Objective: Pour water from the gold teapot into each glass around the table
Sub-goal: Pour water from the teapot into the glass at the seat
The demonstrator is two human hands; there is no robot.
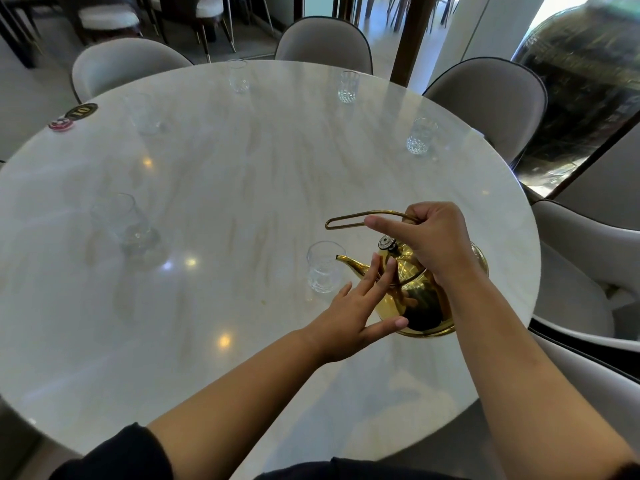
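The gold teapot (419,299) is seen at the near right of the round marble table (242,188), its spout aimed left at the rim of the nearest glass (323,266), just beside it. Whether the pot's base rests on the table cannot be told. Its thin looped handle (363,218) is gripped by the right hand (433,240), the fingers curled shut around it and the forefinger stretched out along it. The left hand (356,306) is laid open against the pot's side, fingers spread, nothing grasped. Five more glasses are stood around the table's edge, with grey chairs (491,102) set beyond.
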